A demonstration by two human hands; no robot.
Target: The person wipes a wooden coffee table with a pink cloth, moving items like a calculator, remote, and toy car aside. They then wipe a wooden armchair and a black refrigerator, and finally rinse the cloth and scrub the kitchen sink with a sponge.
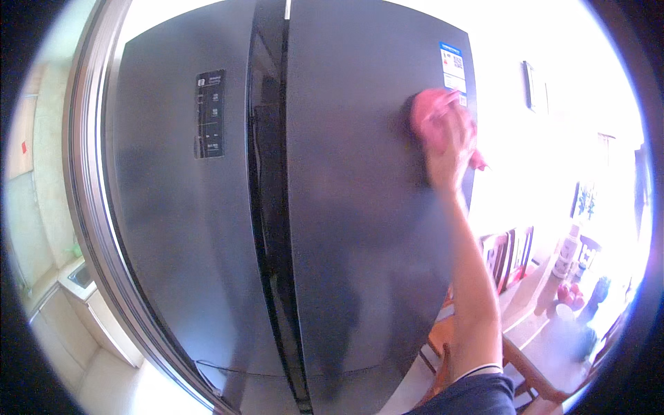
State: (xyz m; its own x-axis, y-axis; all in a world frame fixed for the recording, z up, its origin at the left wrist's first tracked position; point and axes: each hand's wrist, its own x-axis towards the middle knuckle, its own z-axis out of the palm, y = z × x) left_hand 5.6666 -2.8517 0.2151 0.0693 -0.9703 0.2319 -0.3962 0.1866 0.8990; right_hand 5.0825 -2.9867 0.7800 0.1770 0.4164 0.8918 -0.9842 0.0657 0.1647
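Note:
A dark grey double-door refrigerator (358,171) stands right before me. My right hand (450,136) holds a bunched pink cloth (433,111) against its right door, near the outer edge. Just above the cloth is a blue-and-white sticker (453,65) bearing writing and a printed code; a smaller label is partly covered by the cloth. On the left door sits a dark control panel (209,114). Between the doors runs a glossy black vertical strip (270,171). My left hand is out of view.
A metallic door frame (88,171) lines the refrigerator's left side, with a kitchen counter and sink (82,275) beyond. On the right, a wooden table (550,347) carries red fruit (570,295) and several containers. A dark cable (233,370) crosses low in front of the doors.

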